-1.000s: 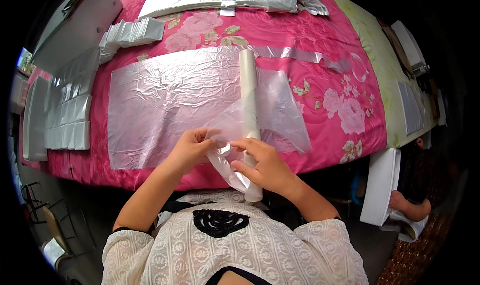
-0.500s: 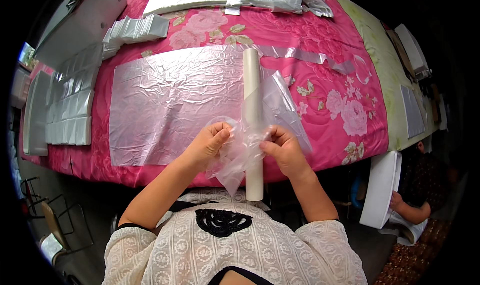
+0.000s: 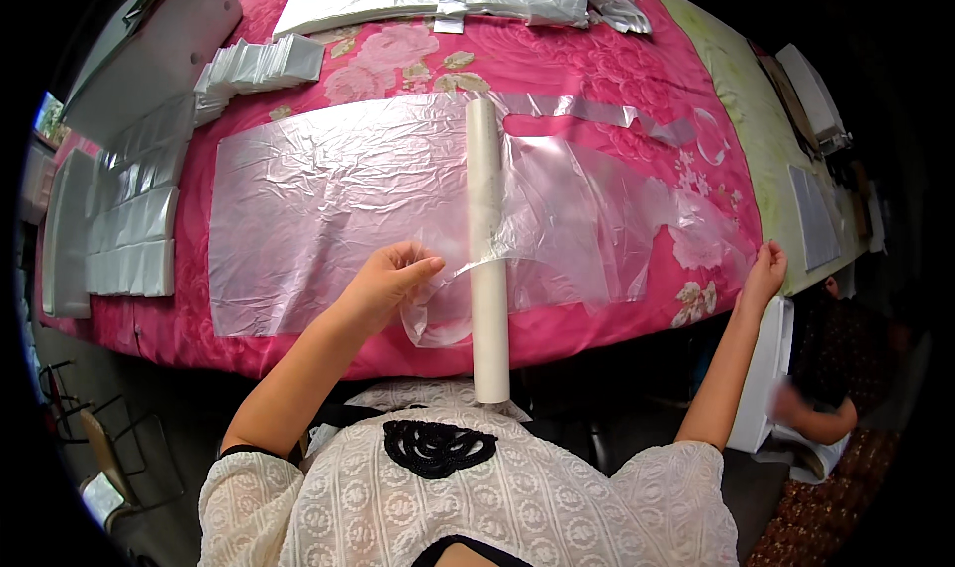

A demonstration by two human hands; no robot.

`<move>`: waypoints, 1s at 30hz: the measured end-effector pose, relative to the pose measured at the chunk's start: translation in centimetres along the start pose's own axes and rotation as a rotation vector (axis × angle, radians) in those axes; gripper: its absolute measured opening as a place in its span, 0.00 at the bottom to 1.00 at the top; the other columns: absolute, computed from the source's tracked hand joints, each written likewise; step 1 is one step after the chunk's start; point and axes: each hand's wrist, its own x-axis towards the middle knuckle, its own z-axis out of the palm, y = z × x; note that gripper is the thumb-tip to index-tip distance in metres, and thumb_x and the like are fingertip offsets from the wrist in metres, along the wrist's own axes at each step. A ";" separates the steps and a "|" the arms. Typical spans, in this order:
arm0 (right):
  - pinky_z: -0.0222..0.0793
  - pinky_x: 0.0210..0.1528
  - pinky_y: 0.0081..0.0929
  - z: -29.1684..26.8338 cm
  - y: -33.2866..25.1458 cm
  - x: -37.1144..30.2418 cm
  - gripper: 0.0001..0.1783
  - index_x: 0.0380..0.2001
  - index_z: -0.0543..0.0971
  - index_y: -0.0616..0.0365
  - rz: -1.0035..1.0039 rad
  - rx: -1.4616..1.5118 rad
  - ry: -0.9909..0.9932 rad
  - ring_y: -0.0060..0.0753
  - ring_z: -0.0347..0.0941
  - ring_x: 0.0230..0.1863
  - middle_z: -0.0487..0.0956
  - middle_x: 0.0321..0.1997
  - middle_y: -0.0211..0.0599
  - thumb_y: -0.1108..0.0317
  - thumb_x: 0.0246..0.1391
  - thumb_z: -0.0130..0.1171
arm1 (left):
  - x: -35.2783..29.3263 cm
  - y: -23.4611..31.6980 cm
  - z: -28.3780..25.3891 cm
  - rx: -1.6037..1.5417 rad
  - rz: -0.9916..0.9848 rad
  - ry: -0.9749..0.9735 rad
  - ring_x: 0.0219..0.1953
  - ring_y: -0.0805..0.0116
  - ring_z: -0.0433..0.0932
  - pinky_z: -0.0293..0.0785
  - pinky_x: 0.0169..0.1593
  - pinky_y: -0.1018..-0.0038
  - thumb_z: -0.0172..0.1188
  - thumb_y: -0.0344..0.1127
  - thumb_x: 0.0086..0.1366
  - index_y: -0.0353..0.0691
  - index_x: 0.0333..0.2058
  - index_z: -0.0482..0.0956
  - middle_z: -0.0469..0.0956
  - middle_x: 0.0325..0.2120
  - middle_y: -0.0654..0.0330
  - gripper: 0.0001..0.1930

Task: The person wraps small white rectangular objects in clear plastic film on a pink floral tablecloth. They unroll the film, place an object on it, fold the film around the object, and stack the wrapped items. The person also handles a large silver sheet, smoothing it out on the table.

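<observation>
A thin clear plastic sheet (image 3: 298,219) lies spread across the pink cloth, with a cut-out and a long narrow strip along its far edge. Across its middle, pointing towards me, rests a long off-white tube (image 3: 489,338), with the film partly over it. My left hand (image 3: 398,274) is left of the tube, fingers closed in a pinch on the near edge of the film, where a loose fold hangs. Far to the right, my right hand (image 3: 764,272) pinches the sheet's right end and holds it stretched out by the table edge.
Stacks of folded clear plastic packets (image 3: 134,234) stand at the left, beside a white box (image 3: 159,50). More folded plastic sheets (image 3: 398,0) lie at the far side. Another person's arm (image 3: 826,423) is at the lower right, near a white bin (image 3: 761,388).
My right hand has moved from beside the tube far to the right, drawing the bunched film out flat. My left hand stays near the tube, still pinching film.
</observation>
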 end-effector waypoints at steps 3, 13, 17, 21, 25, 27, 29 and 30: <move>0.63 0.30 0.17 5.3 -10.3 -12.7 0.11 0.26 0.72 0.61 -0.151 0.012 -0.445 0.17 0.66 0.27 0.72 0.25 0.27 0.65 0.57 0.49 | -0.4 0.3 0.3 0.054 -0.030 0.091 0.19 0.81 0.65 0.61 0.21 0.84 0.58 0.35 0.60 0.38 0.33 0.73 0.69 0.19 0.68 0.07; 0.70 0.27 0.31 10.7 -15.0 -29.6 0.26 0.27 0.75 0.64 -0.134 -0.560 -1.348 0.37 0.75 0.21 0.77 0.19 0.41 0.50 0.35 0.66 | -1.5 3.5 -2.1 0.368 -0.019 0.079 0.18 0.84 0.63 0.57 0.20 0.86 0.59 0.38 0.59 0.40 0.32 0.75 0.69 0.19 0.72 0.08; 0.68 0.26 0.28 9.8 -14.9 -27.7 0.24 0.29 0.76 0.64 -0.055 -0.586 -1.365 0.34 0.74 0.21 0.76 0.19 0.40 0.54 0.35 0.65 | -4.9 5.7 -10.9 0.352 0.018 0.182 0.20 0.83 0.65 0.60 0.23 0.85 0.60 0.38 0.58 0.40 0.30 0.75 0.69 0.20 0.71 0.09; 0.66 0.24 0.27 9.0 -14.5 -26.8 0.23 0.28 0.76 0.64 -0.038 -0.607 -1.348 0.32 0.72 0.19 0.74 0.17 0.37 0.55 0.34 0.66 | -8.6 6.8 -18.2 0.389 -0.007 0.445 0.20 0.83 0.66 0.60 0.23 0.84 0.61 0.37 0.57 0.39 0.31 0.74 0.70 0.20 0.71 0.08; 0.68 0.27 0.32 9.0 -14.8 -26.7 0.24 0.27 0.75 0.64 -0.041 -0.613 -1.366 0.39 0.74 0.22 0.76 0.20 0.42 0.52 0.34 0.65 | -10.1 8.5 -18.3 0.996 0.262 0.700 0.27 0.75 0.73 0.66 0.29 0.79 0.60 0.29 0.55 0.37 0.35 0.74 0.74 0.25 0.63 0.09; 0.69 0.29 0.34 9.2 -14.9 -26.9 0.25 0.26 0.75 0.65 -0.042 -0.628 -1.367 0.43 0.75 0.24 0.76 0.21 0.44 0.51 0.34 0.64 | -8.7 8.9 -14.8 1.410 0.688 0.826 0.32 0.68 0.75 0.69 0.33 0.76 0.59 0.26 0.53 0.36 0.37 0.74 0.76 0.30 0.58 0.11; 0.69 0.29 0.35 9.1 -14.8 -26.9 0.25 0.26 0.75 0.65 -0.040 -0.645 -1.357 0.43 0.75 0.24 0.76 0.21 0.45 0.51 0.35 0.64 | -6.0 8.8 -7.6 1.431 0.846 0.700 0.37 0.59 0.75 0.69 0.41 0.71 0.57 0.23 0.52 0.35 0.38 0.73 0.75 0.34 0.53 0.12; 0.69 0.29 0.35 9.1 -14.8 -26.9 0.25 0.26 0.75 0.65 -0.031 -0.630 -1.359 0.43 0.75 0.24 0.76 0.21 0.45 0.51 0.35 0.64 | -4.7 7.8 -5.1 1.417 0.944 0.563 0.40 0.54 0.74 0.69 0.43 0.67 0.57 0.24 0.53 0.35 0.39 0.72 0.75 0.36 0.52 0.12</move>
